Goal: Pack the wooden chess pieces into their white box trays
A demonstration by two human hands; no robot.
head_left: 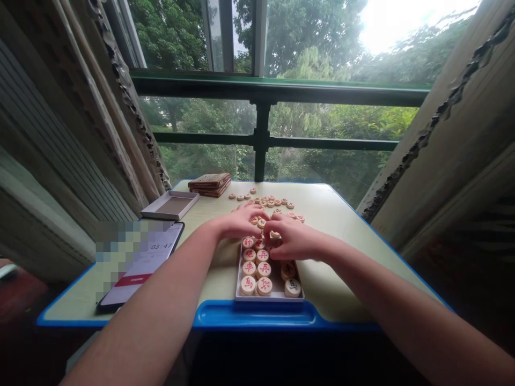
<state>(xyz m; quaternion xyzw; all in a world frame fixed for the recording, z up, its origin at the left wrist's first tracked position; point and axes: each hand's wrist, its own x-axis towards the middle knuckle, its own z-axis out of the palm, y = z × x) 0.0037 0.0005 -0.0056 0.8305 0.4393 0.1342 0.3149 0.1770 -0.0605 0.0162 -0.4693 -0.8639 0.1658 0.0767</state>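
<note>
White walls go round one long box (277, 282); it lies on one pale table (346, 268), close to the blue dip (254, 315) at the front edge; ten round pieces (263, 268) show in its near part, four in the left row, four in the next row and two in the right row; eight of these have red marks and two have dark marks.

The box points away from the person, toward the window (314, 118); its long side runs from front to back, and one short end faces the person; the pieces lie flat with their marks up.

Two hands reach over the far part of the box and hide some pieces there; the left hand (241, 220) has bent, spread fingers, and I cannot tell if they grip a piece; the right hand (295, 236) curls its thumb and pointing finger near each other, and I cannot tell if they pinch one.

More than a dozen loose pieces (290, 205) lie past the hands; one shallow tray (173, 205) and two stacked brown packs (209, 186) are at the back left; one phone (147, 262) lies nearer, beside the left arm; two curtains (120, 128) hang at the sides.
</note>
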